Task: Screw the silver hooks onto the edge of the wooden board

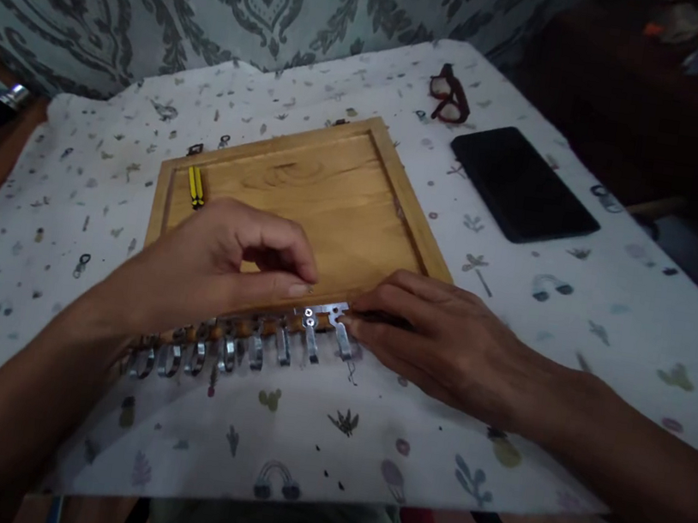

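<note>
A framed wooden board (306,195) lies on the table, with a silver metal hook rail (318,309) along its near edge. Several curved hooks stick out from the rail towards me, and two screw heads (309,317) show near its right end. Above the rail, my left hand (224,266) is closed in a pinch, thumb and forefinger nearly meeting. Something tiny at those fingertips is too small to name. My right hand (436,334) grips the rail's right end against the board's edge. A slim yellow-and-black tool (196,186) rests at the board's left side, partly behind my left hand.
A black tablet-like slab (524,185) lies right of the board, and dark red glasses (448,98) sit behind it. A patterned white cloth (220,442) covers the table. Patterned fabric (229,2) hangs along the far edge.
</note>
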A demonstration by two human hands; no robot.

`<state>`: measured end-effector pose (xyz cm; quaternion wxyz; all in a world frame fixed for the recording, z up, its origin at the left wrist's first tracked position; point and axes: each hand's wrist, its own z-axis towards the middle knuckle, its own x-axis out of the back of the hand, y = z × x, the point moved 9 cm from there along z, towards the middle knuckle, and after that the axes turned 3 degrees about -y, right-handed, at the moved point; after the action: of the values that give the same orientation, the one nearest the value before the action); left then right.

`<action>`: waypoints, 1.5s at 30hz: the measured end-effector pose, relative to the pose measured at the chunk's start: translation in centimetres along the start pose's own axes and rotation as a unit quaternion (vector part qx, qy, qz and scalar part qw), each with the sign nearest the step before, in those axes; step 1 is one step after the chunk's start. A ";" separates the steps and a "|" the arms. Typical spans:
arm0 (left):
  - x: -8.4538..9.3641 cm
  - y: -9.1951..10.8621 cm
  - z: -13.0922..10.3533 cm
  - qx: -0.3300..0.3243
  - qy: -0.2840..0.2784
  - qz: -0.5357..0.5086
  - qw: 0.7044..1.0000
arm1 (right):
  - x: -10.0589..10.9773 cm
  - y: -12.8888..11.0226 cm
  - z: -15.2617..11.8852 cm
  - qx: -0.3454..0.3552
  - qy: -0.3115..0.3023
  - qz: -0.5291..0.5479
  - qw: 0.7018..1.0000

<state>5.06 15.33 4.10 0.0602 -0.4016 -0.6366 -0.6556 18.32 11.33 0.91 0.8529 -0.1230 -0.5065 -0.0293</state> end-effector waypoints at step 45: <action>-5.3 -1.9 2.8 0.041 -0.102 0.071 0.991 | -0.6 0.8 -0.2 -0.045 -0.026 0.002 0.999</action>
<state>8.77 15.88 -0.92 0.0581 -0.5076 -0.6357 -0.5786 18.32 11.99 0.18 0.8330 -0.1628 -0.5266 -0.0466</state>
